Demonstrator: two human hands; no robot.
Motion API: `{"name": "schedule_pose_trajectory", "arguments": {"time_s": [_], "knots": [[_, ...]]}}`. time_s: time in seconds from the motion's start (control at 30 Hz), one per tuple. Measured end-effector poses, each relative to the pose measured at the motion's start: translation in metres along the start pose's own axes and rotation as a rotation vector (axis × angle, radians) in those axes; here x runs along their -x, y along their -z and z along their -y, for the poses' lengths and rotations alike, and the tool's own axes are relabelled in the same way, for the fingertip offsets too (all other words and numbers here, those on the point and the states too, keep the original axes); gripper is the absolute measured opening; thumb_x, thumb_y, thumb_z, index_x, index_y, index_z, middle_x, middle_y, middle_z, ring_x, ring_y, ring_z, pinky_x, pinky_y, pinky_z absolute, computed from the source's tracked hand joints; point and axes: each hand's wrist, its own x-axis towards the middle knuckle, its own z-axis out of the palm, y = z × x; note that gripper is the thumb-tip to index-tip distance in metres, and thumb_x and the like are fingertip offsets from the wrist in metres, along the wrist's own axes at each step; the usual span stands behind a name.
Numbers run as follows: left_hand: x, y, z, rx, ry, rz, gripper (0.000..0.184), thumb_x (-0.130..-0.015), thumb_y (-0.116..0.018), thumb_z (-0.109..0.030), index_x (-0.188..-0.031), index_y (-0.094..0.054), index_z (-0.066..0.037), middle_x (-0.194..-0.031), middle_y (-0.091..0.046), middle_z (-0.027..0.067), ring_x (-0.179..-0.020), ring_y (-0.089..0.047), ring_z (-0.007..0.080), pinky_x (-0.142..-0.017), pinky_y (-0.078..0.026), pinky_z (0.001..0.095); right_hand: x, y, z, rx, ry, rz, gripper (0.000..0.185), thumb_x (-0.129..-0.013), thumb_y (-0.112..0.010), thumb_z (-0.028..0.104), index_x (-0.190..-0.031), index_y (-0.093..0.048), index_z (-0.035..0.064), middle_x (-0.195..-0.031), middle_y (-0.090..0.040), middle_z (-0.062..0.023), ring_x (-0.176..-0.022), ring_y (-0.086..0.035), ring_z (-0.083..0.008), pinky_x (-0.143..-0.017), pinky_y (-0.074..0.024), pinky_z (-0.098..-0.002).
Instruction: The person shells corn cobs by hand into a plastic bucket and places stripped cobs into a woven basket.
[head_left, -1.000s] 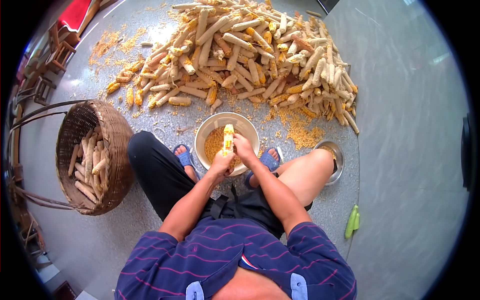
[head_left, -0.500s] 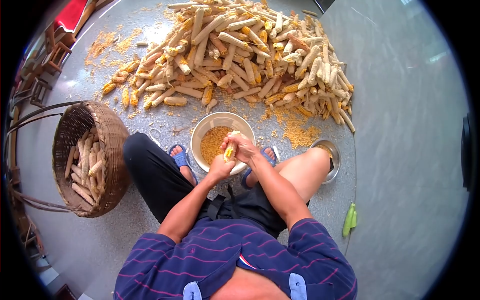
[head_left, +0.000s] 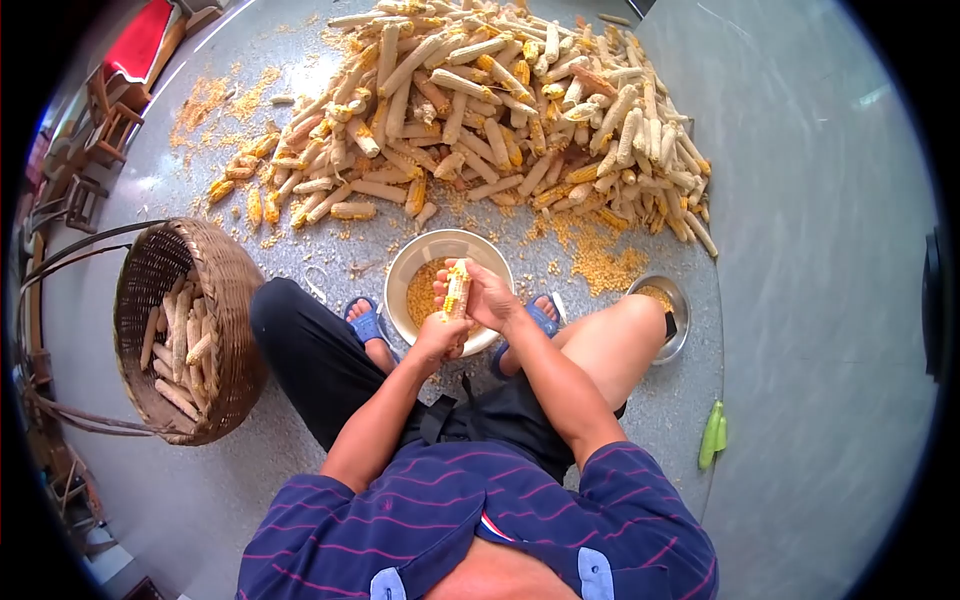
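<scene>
A partly stripped corn cob (head_left: 457, 288) stands tilted nearly upright over a cream basin (head_left: 398, 268), with yellow kernels still on part of it. My left hand (head_left: 441, 336) is closed round the cob's lower end. Higher up, my right hand (head_left: 489, 300) holds the cob from the right, its fingers curled behind it and their tips showing on the left side. Loose corn kernels (head_left: 424, 296) lie in the basin, partly hidden by my hands.
Beyond the basin rises a large heap of cobs (head_left: 480, 130), with loose kernels (head_left: 605, 262) scattered around it. A wicker basket (head_left: 235, 330) holding cobs stands at left. A metal bowl (head_left: 680, 340) sits by my right knee, and a green object (head_left: 712, 435) lies farther right.
My right hand has loosened from its tight grip near the cob's top, showing more of the palm. The cob stands more upright and shows more of its length. The whole view has shifted slightly.
</scene>
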Motion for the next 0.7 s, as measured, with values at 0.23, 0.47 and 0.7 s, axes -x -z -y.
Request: {"name": "schedule_pose_trajectory", "arguments": {"time_s": [0.23, 0.47, 0.7], "knots": [[-0.008, -0.001, 0.024, -0.189, -0.052, -0.06, 0.021, -0.078, -0.061, -0.023, -0.074, -0.054, -0.004, -0.057, -0.055, 0.0075, -0.04, -0.051, 0.021, -0.039, -0.038, 0.0324, -0.015, 0.021, -0.021, 0.167, 0.036, -0.016, 0.015, -0.089, -0.058, 0.015, -0.097, -0.052, 0.0047, -0.082, -0.057, -0.0057, -0.073, -0.058, -0.017, -0.077, -0.0525, -0.035], [0.007, -0.009, 0.009, -0.94, -0.332, -0.581, 0.028, -0.076, -0.059, -0.018, -0.1, -0.056, -0.005, -0.082, -0.064, 0.022, -0.078, -0.062, 0.0397, -0.07, -0.047, 0.0477, -0.011, 0.005, -0.032, 0.373, 0.248, -0.191, 0.017, -0.083, -0.064, 0.009, -0.095, -0.053, 0.0039, -0.08, -0.057, -0.0046, -0.077, -0.06, -0.0159, -0.07, -0.0523, -0.0309], [0.01, -0.01, -0.004, -0.999, -0.444, -0.62, 0.022, -0.075, -0.061, -0.016, -0.09, -0.052, -0.003, -0.078, -0.062, 0.0226, -0.076, -0.06, 0.0417, -0.066, -0.046, 0.0489, -0.005, -0.001, -0.009, 0.111, 0.211, -0.188, 0.023, -0.087, -0.062, 0.017, -0.101, -0.047, 0.0059, -0.086, -0.057, -0.0049, -0.074, -0.061, -0.0155, -0.065, -0.0528, -0.0299]]}}
